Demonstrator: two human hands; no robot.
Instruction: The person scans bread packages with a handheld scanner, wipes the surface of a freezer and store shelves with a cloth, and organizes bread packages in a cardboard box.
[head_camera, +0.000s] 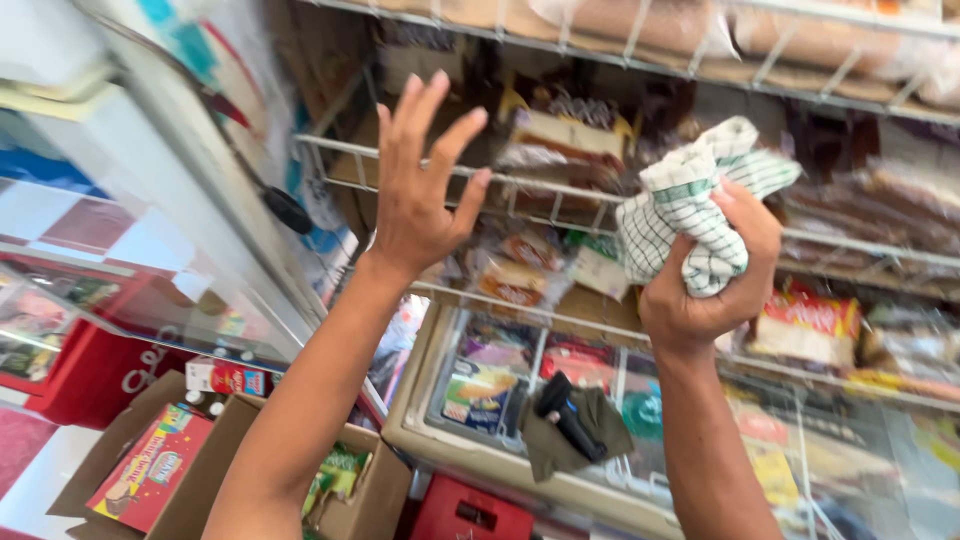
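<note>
My left hand (420, 185) is raised with its fingers spread, holding nothing, in front of a white wire shelf (560, 190) stacked with wrapped baked goods. My right hand (715, 285) grips a crumpled white cloth with green checks (690, 205), held up against the same rack. Packaged bread and snack packets (560, 140) fill the wire tiers behind both hands.
Below the rack stands a chest freezer with a glass lid (500, 380); a dark cloth and black object (575, 425) lie on it. Cardboard boxes (190, 460) with colourful cartons sit lower left, a red crate (470, 512) beside them. A glass-fronted cooler door (150, 230) stands at left.
</note>
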